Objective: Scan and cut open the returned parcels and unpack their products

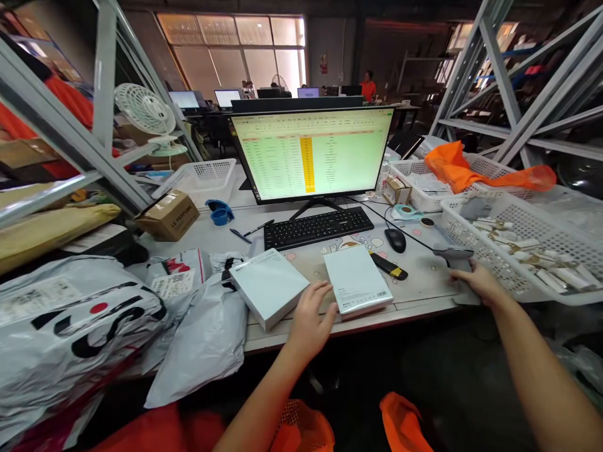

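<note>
My left hand (311, 319) rests at the desk's front edge, between two flat white boxes, with its fingers apart. The left white box (268, 284) lies at an angle, close to my fingers. To the right of the hand is the other white box (355, 276), printed text and a barcode on its top face; whether my fingertips touch either box I cannot tell. My right hand (480, 284) is closed round the handle of a grey barcode scanner (453, 254) at the desk's right side. A black and yellow box cutter (389, 266) lies beside the right box.
A monitor (268, 163) shows a spreadsheet behind the keyboard (318, 228) and mouse (395, 240). Plastic mailing bags (202, 339) crowd the left. White baskets (518, 251) with small packets stand right. A cardboard box (168, 215) sits near a blue tape roll (219, 213).
</note>
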`<action>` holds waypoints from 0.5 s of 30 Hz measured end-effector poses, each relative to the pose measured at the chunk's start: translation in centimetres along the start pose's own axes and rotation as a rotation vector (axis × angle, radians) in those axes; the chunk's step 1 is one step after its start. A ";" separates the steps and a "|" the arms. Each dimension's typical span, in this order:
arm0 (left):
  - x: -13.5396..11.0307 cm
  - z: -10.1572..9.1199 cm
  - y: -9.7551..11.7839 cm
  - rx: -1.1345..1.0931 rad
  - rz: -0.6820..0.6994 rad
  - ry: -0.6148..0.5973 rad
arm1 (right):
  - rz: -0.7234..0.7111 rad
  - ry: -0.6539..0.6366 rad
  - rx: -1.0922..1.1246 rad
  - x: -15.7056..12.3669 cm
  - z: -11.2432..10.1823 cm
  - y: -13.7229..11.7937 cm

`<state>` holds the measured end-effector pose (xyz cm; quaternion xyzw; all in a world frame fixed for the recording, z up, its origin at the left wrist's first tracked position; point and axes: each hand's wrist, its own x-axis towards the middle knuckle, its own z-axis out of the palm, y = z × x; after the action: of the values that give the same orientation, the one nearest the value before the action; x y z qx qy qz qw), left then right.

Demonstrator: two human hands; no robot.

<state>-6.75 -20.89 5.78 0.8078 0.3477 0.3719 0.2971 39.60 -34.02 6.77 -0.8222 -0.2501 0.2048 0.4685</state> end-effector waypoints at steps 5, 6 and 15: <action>1.2 5.1 -0.6 -0.053 -0.301 -0.161 | -0.058 -0.423 0.098 -8.0 -0.9 -4.4; 1.3 5.6 -0.8 -0.065 -0.337 -0.167 | -0.074 -0.489 0.013 -9.4 -0.9 -5.4; 0.6 6.6 -1.2 -0.088 -0.415 -0.253 | -0.109 -0.697 -0.310 -14.0 -0.9 -8.9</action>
<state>-1.51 -21.17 1.48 0.7455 0.4497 0.2138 0.4431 27.06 -39.20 16.44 -0.7499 -0.4656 0.4065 0.2358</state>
